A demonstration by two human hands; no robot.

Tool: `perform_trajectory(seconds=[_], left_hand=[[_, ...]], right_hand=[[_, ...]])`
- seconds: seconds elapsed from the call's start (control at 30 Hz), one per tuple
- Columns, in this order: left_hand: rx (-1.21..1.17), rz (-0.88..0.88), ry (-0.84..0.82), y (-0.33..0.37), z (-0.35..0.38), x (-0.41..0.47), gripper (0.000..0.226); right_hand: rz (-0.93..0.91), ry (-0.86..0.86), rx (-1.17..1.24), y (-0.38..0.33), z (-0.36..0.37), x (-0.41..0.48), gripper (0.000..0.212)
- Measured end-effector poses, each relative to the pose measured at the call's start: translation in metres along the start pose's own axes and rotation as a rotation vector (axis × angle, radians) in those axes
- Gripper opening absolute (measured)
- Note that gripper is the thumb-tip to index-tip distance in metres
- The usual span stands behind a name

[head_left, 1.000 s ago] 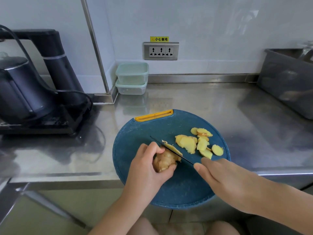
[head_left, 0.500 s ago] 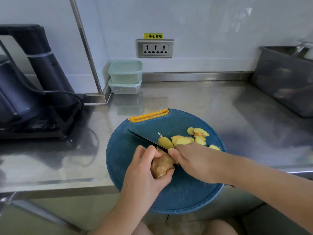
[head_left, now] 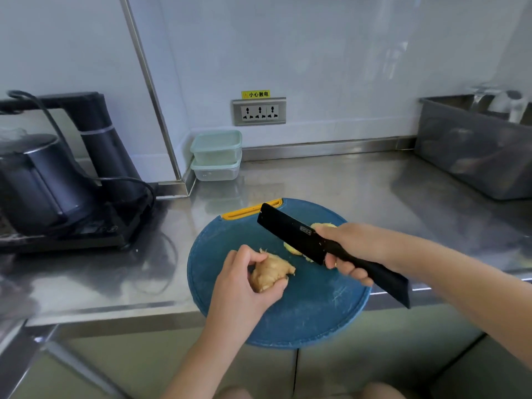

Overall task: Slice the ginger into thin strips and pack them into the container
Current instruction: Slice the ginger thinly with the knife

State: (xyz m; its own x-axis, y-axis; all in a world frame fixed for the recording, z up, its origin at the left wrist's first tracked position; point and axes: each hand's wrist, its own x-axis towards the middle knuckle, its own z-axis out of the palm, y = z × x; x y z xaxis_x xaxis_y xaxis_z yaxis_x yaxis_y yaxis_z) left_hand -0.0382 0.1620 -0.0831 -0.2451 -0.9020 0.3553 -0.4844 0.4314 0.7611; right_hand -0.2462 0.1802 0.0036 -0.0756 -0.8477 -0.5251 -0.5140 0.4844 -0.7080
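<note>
A knobbly piece of ginger (head_left: 270, 270) lies on the round blue cutting board (head_left: 311, 312), and my left hand (head_left: 244, 280) grips it from the left. My right hand (head_left: 349, 250) holds the handle of a black knife (head_left: 290, 231), raised off the board with the flat of the blade facing me. Cut ginger slices (head_left: 292, 249) lie behind the blade, mostly hidden by it and by my right hand. Two stacked pale green containers (head_left: 216, 155) with lids stand at the back wall.
A black kettle and its stand (head_left: 57, 180) with a cable fill the left of the steel counter (head_left: 374, 197). A grey tub (head_left: 475, 151) sits at the right rear. A wall socket (head_left: 259, 111) is above the containers. The board overhangs the counter's front edge.
The knife has lifted out of the cut and turned flat side up. A fresh slice has joined the pile. My left hand still holds the ginger.
</note>
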Motion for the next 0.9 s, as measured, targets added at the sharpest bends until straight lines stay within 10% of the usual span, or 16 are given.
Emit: perform_trajectory(seconds=[0.17,0.47,0.9], left_hand=[[-0.001,0.009,0.015,-0.002,0.002,0.001,0.038],[-0.036,0.018,0.056,-0.006,0.002,0.0,0.038],[-0.007,0.022,0.076,-0.001,0.0,-0.001,0.038]], right_hand=[[-0.004,-0.039,0.217,0.012,-0.012,-0.016,0.057],[-0.442,0.416,-0.598,0.027,0.053,-0.045,0.054],[-0.449,0.399,-0.792,0.036,0.061,-0.056,0.054]])
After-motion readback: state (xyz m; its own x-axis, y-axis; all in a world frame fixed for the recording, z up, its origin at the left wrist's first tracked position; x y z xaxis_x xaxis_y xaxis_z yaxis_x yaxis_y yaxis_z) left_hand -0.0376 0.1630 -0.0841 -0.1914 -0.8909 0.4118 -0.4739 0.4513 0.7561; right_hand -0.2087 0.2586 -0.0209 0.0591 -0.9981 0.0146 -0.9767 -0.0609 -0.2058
